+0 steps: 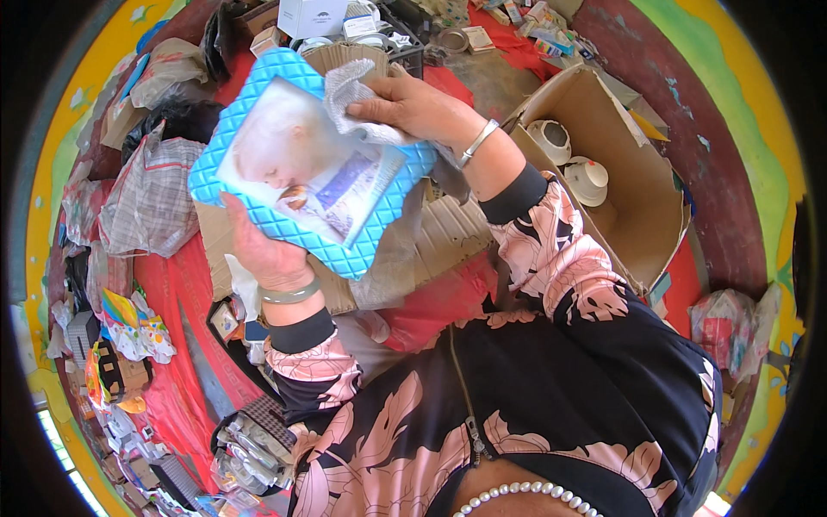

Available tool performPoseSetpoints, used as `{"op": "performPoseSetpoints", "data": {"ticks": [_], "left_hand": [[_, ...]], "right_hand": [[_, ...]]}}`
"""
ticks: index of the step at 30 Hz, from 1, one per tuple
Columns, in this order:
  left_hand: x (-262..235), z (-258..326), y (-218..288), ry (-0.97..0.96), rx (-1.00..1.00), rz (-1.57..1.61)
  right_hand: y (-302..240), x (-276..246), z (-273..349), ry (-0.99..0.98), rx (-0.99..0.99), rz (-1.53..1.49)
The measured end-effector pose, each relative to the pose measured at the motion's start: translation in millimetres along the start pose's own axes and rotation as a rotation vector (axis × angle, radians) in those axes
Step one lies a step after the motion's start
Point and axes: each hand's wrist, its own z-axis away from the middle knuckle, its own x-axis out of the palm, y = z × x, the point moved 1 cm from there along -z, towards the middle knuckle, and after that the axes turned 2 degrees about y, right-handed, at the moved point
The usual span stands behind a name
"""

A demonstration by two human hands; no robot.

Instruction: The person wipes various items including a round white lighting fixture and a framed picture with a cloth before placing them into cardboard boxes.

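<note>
A picture frame with a quilted blue border (351,256) is held up, tilted, in front of me. It has a picture behind its front pane. My left hand (263,252) grips the frame's lower left edge, thumb on the front and the other fingers hidden behind it. In my right hand (419,108) is a grey cloth (346,90), pinched and bunched against the frame's upper right corner. Part of the cloth lies on the picture. Beneath the frame is a flattened piece of brown cardboard (452,234).
An open cardboard box (642,185) with white bowls (587,180) stands on the right. Plaid plastic bags (153,194) lie on the left, near red sheeting (177,302). A dark crate with white boxes (317,17) is at the back. A basket of small packages (254,452) sits lower left.
</note>
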Motion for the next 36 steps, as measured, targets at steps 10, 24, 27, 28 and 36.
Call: {"op": "performPoseSetpoints", "data": {"ticks": [10, 24, 27, 28, 36], "left_hand": [[-14.6, -21.4, 16.0, 0.129, 0.210, 0.061], [-0.1, -16.9, 21.2, 0.064, 0.318, 0.060], [3.1, -15.3, 23.4, 0.083, 0.288, 0.069], [4.9, -13.8, 24.6, 0.086, 0.281, 0.073], [3.0, -15.4, 22.1, 0.125, 0.241, 0.112]], "right_hand": [[8.1, 35.4, 11.7, 0.161, 0.085, -0.967], [-13.5, 145.1, 49.6, 0.195, 0.189, -1.189], [-18.6, 143.8, 54.7, 0.212, 0.198, -1.058], [-20.4, 143.7, 55.1, 0.229, 0.182, -1.007], [-10.5, 133.8, 48.7, 0.321, -0.099, -0.510]]}}
